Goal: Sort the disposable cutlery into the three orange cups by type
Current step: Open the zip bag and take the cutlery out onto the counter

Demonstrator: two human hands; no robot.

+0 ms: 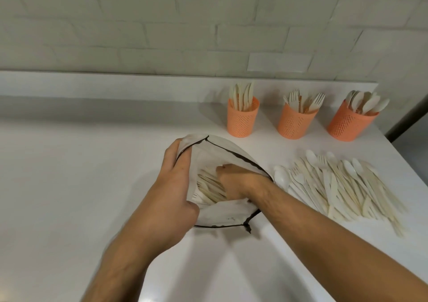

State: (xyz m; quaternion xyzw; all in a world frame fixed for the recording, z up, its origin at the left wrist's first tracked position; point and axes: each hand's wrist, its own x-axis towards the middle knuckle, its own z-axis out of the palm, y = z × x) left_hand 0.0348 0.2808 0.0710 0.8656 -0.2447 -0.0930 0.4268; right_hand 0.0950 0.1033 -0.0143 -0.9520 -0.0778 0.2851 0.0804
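Cutlery (212, 187) lies bunched inside the bag (228, 150), gripped at its rim by the left hand (177, 186); the right hand (234, 179) is buried inside (grasp cannot be told). Mixed types could be scooped together.

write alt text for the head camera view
A person's left hand holds open a white bag of cutlery on a white counter while the right hand reaches inside. Loose cutlery lies to the right; behind stand three orange cups of knives, forks and spoons.
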